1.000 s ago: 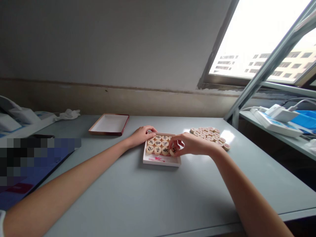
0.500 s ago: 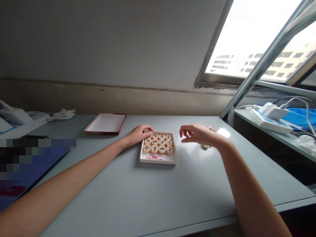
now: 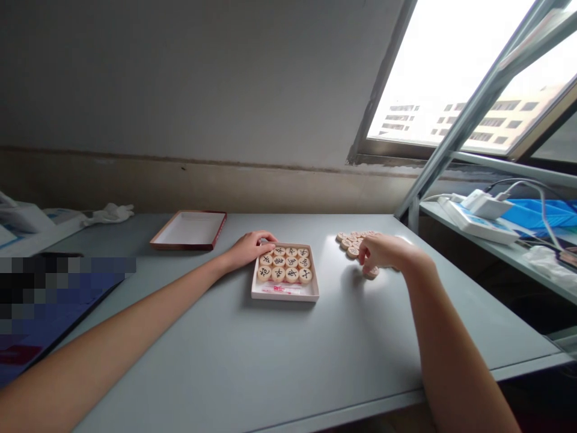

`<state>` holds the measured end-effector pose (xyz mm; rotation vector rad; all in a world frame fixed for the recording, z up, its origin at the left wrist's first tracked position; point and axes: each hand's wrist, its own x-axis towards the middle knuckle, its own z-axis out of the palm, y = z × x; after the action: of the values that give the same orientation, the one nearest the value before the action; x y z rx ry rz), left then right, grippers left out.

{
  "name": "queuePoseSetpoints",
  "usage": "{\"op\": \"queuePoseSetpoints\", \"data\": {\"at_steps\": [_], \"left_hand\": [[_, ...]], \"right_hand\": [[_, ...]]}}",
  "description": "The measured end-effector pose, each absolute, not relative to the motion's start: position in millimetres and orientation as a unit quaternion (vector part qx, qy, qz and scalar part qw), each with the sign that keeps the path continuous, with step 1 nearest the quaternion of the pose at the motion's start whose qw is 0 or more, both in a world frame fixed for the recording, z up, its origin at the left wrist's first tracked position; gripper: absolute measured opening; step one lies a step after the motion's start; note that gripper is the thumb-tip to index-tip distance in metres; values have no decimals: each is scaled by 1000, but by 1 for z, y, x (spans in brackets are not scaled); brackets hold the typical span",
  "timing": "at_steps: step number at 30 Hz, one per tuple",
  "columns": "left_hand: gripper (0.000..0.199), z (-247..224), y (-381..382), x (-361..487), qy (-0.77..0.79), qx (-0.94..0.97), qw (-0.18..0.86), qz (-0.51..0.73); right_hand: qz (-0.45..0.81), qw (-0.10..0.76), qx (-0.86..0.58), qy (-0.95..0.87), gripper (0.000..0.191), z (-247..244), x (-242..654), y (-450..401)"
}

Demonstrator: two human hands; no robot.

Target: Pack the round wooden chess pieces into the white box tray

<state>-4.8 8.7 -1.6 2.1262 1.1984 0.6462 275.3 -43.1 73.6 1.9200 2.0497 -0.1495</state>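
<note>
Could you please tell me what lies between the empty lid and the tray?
In the head view, the left hand lies between the lid and the tray.

On the worktop (image 3: 225, 349) before us we have the tray (image 3: 285, 296) near the middle, with pieces (image 3: 291, 275) in rows inside it and a bare strip along its near side. We find the open lid (image 3: 192, 231) behind it to the left, the loose pieces (image 3: 353, 251) to its right, and the wall (image 3: 252, 186) behind them all. We see the power strip (image 3: 478, 222) on the shelf (image 3: 536, 258) at the far right, below the window (image 3: 446, 72)
</note>
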Motion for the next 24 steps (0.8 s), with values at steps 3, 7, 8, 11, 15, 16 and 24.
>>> {"op": "queuePoseSetpoints", "data": {"at_steps": [3,7,8,11,15,16,24], "left_hand": [[30,-1,8,-5,452,805,297,244],[30,0,7,-4,453,808,290,241],[30,0,7,-4,452,808,290,242],[30,0,7,-4,453,807,291,243],[29,1,6,-5,453,804,297,246],[29,1,6,-5,451,804,299,247],[27,-2,9,-5,450,808,285,252]], "right_hand": [[-58,137,674,724,29,72,286,-43],[-82,143,697,698,29,68,303,-42],[-84,153,701,691,26,67,303,-42],[-81,167,696,693,19,68,293,-44],[-69,116,634,761,23,70,270,-46],[-71,92,612,782,25,70,264,-46],[-157,-130,408,890,21,56,194,-59]]}}
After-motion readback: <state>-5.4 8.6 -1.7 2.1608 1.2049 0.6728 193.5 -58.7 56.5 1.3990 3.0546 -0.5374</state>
